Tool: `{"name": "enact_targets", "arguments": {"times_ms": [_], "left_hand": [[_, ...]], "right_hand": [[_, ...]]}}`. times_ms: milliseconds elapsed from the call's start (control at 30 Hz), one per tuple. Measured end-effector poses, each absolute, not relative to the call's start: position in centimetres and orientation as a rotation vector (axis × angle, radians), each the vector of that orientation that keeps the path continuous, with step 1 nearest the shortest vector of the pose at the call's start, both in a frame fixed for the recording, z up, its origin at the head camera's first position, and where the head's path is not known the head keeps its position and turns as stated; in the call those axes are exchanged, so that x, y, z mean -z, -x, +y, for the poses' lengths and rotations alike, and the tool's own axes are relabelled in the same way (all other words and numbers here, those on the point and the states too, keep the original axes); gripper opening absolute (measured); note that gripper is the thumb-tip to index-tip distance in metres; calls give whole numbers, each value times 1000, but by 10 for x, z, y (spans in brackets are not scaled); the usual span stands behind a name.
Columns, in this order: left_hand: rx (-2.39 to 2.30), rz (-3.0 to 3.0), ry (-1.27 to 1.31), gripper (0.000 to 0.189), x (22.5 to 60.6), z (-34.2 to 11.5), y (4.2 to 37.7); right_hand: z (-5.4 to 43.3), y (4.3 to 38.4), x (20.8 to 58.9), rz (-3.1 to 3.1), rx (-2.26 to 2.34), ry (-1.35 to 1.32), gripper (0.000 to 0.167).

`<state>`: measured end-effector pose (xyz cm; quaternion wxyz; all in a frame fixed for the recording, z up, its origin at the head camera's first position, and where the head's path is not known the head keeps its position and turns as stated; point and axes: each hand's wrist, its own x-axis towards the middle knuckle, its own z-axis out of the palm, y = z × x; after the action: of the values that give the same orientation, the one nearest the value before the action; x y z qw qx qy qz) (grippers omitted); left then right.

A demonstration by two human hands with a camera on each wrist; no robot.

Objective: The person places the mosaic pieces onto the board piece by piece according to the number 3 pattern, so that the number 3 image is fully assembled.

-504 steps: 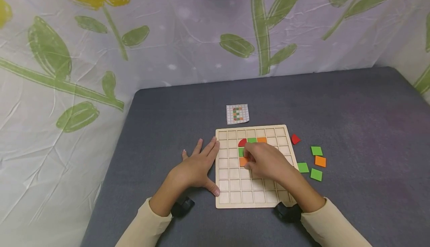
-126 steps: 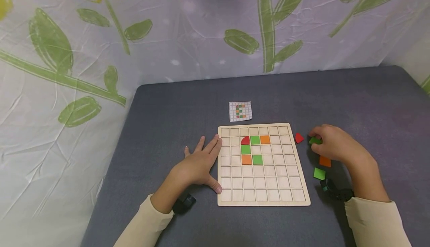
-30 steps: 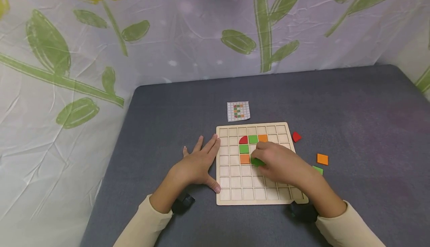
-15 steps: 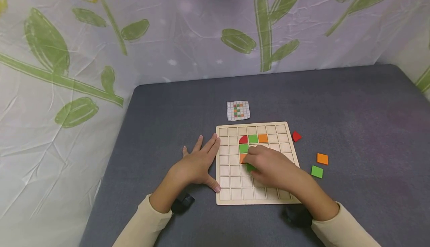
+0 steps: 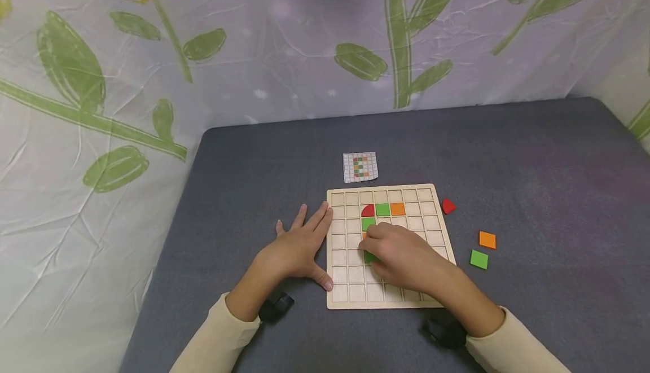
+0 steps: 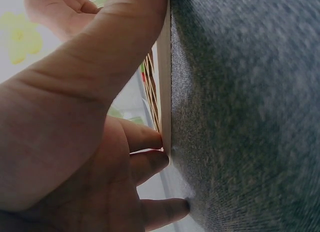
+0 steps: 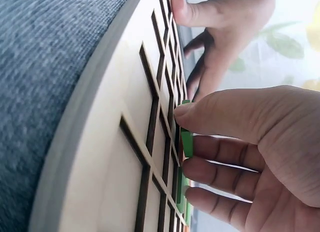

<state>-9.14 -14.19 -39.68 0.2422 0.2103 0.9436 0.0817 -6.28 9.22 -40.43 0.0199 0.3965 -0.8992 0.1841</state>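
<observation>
My right hand [image 5: 406, 251] pinches a green square tile [image 5: 369, 257] between thumb and fingers, just below a mostly covered orange tile [image 5: 364, 236] on the wooden grid board [image 5: 355, 292]. In the right wrist view the held tile [image 7: 187, 143] tilts against the grid. On the board also lie a red quarter-circle tile [image 5: 368, 210], a green tile [image 5: 382, 209], an orange tile [image 5: 398, 209] and another green tile [image 5: 368, 223]. My left hand [image 5: 291, 254] rests with spread fingers at the board's left edge, thumb and some fingertips touching it.
Behind the board lies a small pattern card [image 5: 360, 167] with coloured squares. To the board's right are a loose red quarter-circle [image 5: 448, 206], an orange square [image 5: 487, 240] and a green square [image 5: 479, 259], all on the dark grey table [image 5: 264, 164]. A printed cloth hangs behind.
A green tile was laid beside the lower orange one. My right hand then took another green tile from the table's right side and carried it left over the board. My left hand stayed put.
</observation>
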Motion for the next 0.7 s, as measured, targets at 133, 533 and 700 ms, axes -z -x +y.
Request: {"name": "enact_targets", "arguments": {"times_ms": [133, 533, 700], "left_hand": [[-223, 2577, -575, 147, 397, -142, 92], [-215, 2571, -579, 148, 398, -143, 93], [-217, 2571, -577, 148, 399, -142, 93]], "right_hand": [[91, 63, 405, -2803, -574, -1218, 24], [92, 63, 405, -2797, -586, -1205, 26], [92, 63, 406, -2806, -582, -1205, 21]]}}
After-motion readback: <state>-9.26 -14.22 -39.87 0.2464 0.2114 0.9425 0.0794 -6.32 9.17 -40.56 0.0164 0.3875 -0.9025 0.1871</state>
